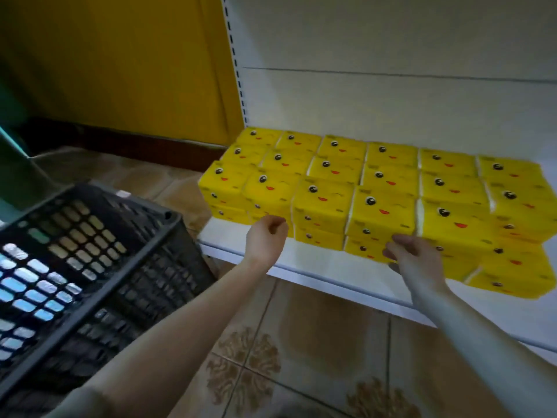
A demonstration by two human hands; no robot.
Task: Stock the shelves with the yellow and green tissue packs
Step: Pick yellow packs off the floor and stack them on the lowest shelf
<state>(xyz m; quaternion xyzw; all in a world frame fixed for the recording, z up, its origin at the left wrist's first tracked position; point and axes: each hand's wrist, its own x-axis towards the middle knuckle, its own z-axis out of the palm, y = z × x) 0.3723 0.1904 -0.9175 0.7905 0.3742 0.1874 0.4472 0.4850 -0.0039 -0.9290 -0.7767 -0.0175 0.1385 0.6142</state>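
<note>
Several yellow tissue packs with cartoon faces fill the low white shelf in stacked rows. My right hand rests against the front of a lower yellow pack, fingers bent over its edge. My left hand hovers in front of the left packs with its fingers curled and nothing in it. No green packs are in view.
A dark plastic crate stands on the floor at the left, tilted toward the shelf. Patterned brown tiles lie below the shelf edge. A yellow wall is behind, and the white perforated upright bounds the shelf's left side.
</note>
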